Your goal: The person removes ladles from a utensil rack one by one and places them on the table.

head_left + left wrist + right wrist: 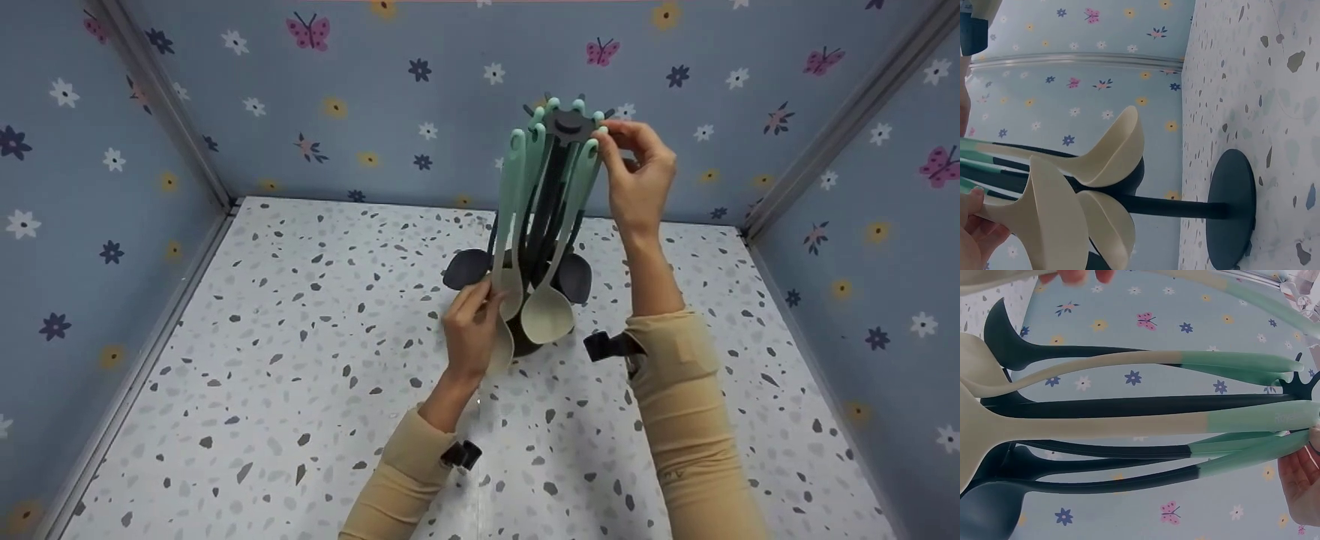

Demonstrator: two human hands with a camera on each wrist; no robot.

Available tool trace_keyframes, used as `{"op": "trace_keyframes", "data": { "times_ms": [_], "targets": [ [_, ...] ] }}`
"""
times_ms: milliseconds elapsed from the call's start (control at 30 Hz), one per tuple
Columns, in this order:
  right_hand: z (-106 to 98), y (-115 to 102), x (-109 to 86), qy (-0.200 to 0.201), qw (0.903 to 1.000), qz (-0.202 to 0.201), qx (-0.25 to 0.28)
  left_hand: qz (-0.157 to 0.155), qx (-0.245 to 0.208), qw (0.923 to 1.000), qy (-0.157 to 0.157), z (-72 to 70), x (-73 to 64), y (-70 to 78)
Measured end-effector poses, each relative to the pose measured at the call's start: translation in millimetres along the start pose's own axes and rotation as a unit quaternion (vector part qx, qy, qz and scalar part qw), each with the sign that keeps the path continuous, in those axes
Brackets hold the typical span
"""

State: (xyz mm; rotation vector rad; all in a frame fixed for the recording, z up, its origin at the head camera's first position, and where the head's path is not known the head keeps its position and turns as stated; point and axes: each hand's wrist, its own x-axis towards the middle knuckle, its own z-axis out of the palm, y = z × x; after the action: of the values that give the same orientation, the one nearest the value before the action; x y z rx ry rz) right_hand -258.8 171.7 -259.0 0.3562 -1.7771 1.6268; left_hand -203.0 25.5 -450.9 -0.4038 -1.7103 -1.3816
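A dark utensil stand (1230, 211) on a round base holds several mint-handled utensils, some with dark heads and some cream. My left hand (471, 330) pinches the cream neck of a mint-handled spoon (1058, 225) in front of the stand. The spoon's handle (513, 169) slants up beside the others. A cream ladle (547, 315) hangs to its right, and dark heads (574, 279) show behind. At the stand's top (568, 126), my right hand (641, 180) pinches the upper end of a mint handle, thumb and index finger together. In the right wrist view its fingers (1297, 478) lie partly behind that handle.
The stand rests on a white speckled tabletop (300, 360), near the back wall (375, 97) with its flower and butterfly pattern. Similar side walls (75, 247) rise at left and right. Small black cameras (611, 346) sit at both wrists.
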Motion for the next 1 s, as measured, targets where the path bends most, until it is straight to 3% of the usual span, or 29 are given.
{"op": "trace_keyframes", "data": {
  "times_ms": [200,333,467,600,767,1000],
  "targets": [
    [0,0,0.0,0.001,1.0,-0.006,0.001,-0.036,0.019,0.9991,0.005,-13.5,-5.0,-8.8],
    [-2,12,2.3,-0.006,0.999,-0.044,-0.009,-0.057,0.045,0.9973,0.004,-23.5,-9.9,-17.9],
    [-4,25,5.7,-0.007,0.9975,-0.068,-0.016,-0.082,0.078,0.9936,-0.004,-33.4,-13.7,-28.2],
    [-3,20,4.5,-0.005,0.9975,-0.068,-0.017,-0.113,0.114,0.9868,-0.023,-41.1,-17.6,-40.0],
    [0,4,-0.4,-0.002,0.9983,-0.055,-0.019,-0.166,0.166,0.9706,-0.053,-48.8,-23.8,-54.2],
    [-2,16,2.7,-0.001,0.998,-0.061,-0.016,-0.252,0.226,0.9347,-0.11,-55.4,-27.8,-69.3]
  ]
}}
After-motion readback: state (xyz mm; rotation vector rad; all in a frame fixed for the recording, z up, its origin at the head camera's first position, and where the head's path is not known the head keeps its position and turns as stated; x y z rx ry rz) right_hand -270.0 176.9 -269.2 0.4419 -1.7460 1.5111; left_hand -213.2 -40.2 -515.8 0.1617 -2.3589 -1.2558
